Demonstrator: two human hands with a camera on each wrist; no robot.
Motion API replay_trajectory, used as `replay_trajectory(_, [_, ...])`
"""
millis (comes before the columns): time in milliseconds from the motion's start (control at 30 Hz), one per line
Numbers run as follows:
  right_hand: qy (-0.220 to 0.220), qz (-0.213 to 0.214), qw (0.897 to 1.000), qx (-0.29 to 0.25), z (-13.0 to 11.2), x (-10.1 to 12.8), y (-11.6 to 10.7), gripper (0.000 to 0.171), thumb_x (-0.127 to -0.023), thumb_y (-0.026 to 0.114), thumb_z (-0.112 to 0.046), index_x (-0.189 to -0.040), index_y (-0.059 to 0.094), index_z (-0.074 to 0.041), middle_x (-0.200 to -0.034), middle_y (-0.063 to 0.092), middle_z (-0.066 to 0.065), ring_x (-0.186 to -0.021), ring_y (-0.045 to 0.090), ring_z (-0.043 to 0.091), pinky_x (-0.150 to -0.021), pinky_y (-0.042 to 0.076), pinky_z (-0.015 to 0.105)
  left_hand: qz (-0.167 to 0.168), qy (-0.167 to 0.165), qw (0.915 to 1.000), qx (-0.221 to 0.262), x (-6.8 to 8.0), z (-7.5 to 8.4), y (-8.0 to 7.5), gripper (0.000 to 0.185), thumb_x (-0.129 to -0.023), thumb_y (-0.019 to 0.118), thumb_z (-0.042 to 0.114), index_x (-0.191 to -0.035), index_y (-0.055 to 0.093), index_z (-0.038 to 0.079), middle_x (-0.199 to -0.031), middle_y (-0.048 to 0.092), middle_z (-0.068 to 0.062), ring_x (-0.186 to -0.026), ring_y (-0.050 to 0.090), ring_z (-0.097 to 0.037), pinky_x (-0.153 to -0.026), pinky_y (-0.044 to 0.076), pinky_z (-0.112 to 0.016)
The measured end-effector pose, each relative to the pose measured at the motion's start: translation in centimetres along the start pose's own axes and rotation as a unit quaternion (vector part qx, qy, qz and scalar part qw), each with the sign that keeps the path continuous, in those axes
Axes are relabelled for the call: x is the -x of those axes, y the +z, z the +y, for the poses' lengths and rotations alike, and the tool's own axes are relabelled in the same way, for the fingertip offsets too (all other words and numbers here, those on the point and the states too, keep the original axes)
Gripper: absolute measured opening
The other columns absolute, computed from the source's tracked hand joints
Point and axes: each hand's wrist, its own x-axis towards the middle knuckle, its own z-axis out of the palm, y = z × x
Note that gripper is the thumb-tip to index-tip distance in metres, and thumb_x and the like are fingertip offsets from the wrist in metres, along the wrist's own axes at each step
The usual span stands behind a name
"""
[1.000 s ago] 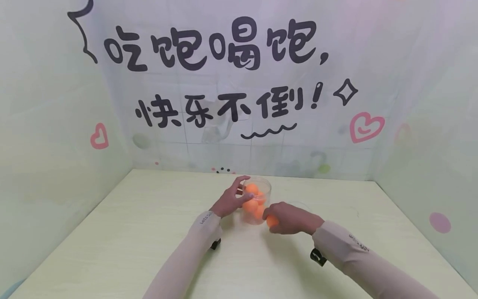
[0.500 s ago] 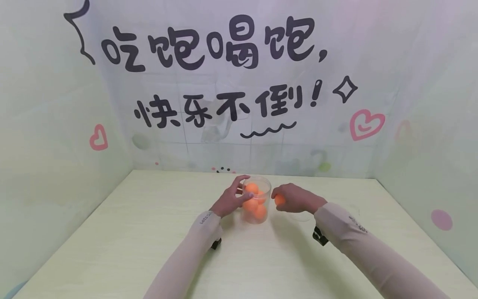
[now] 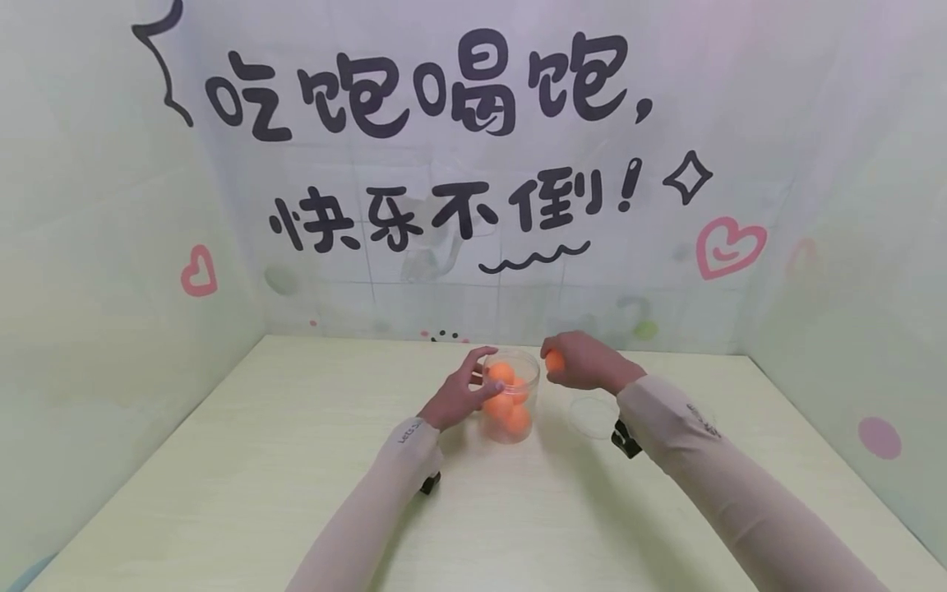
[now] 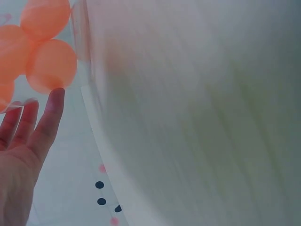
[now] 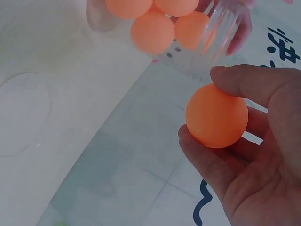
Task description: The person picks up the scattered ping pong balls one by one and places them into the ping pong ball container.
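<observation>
Right hand pinches an orange ball beside and above the clear jar. Left hand cups the jar wall on the worktop. Risk: ball striking the rim could bounce away.

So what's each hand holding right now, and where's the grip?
The right hand pinches an orange ball between thumb and fingers. The left hand grips the clear jar by its side wall.
</observation>
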Motion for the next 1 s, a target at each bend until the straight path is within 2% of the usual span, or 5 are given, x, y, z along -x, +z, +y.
replay_trajectory(167, [-0.007,0.015,1.000,-0.005,-0.6,-0.8,-0.7,0.020,-0.079,0.062,-0.008,-0.098,0.067,-0.003,-0.085,0.065,0.006,-0.074,0.053,0.020,-0.068,0.043,0.030,0.006,-0.010,0.9999,-0.006,0.0,0.1,0.1,0.056,-0.091,0.057,0.038,-0.142,0.034,0.029,-0.123,0.053,-0.010,-0.112,0.053,-0.025,-0.083,0.052,-0.037])
replay_trajectory(500, [-0.003,0.001,1.000,0.002,-2.4,-2.1,-1.1,0.022,-0.082,0.063,-0.010,-0.103,0.068,-0.005,-0.094,0.068,0.007,-0.079,0.055,0.021,-0.073,0.045,0.031,0.000,-0.031,0.9995,0.003,0.0,0.1,0.1,0.059,-0.091,0.058,0.040,-0.144,0.032,0.032,-0.128,0.049,-0.009,-0.116,0.049,-0.025,-0.086,0.052,-0.039])
replay_trajectory(1000, [0.017,-0.045,0.999,-0.014,-3.7,-3.6,0.4,0.023,-0.082,0.060,-0.007,-0.104,0.068,-0.006,-0.092,0.067,0.005,-0.076,0.054,0.018,-0.066,0.044,0.026,-0.005,-0.011,0.9999,0.008,-0.2,-0.5,0.0,0.060,-0.090,0.059,0.041,-0.143,0.031,0.031,-0.126,0.050,-0.010,-0.115,0.051,-0.025,-0.084,0.053,-0.037])
